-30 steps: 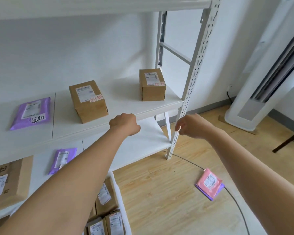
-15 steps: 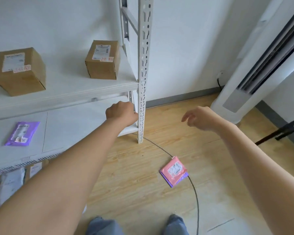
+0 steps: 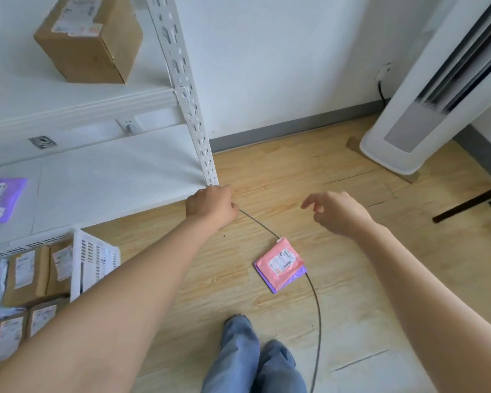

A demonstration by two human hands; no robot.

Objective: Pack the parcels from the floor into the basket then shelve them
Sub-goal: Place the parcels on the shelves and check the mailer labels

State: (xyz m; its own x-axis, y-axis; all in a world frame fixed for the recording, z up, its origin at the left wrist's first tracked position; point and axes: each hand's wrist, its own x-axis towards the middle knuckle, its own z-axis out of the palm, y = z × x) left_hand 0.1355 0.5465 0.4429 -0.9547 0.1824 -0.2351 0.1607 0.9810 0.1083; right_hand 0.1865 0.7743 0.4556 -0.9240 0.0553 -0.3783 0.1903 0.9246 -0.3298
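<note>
pale wooden flooring [image 3: 267,177] is filling most of the view, with a white wall behind it and a white metal shelf unit [image 3: 105,171] standing on the left. a cardboard box [image 3: 91,38] is sitting on the upper shelf and a purple mailer [image 3: 2,198] is lying flat on the lower one, so it looks as if some parcels are already shelved. under the lower shelf a white slotted basket [image 3: 95,262] is holding several labelled parcels [image 3: 26,273], packed close together. a pink mailer [image 3: 279,260] is lying on the floor on top of a purple one [image 3: 284,280], beside a thin dark cable [image 3: 315,302]; these seem to be the parcels not yet picked up. the left hand [image 3: 210,204] is curled into a loose fist at the foot of the shelf post [image 3: 187,89], holding nothing that can be seen; whether it is touching the post is hard to tell, though it may be steadying the body there. the right hand [image 3: 338,212] is hovering above the floor with fingers [image 3: 309,201] relaxed and apart, empty, probably readying to reach down for the pink mailer, which is lying near and below it. jeans-clad legs [image 3: 255,358] are showing at the bottom, and a white standing air conditioner [image 3: 408,123] is leaning into the view on the right.
</note>
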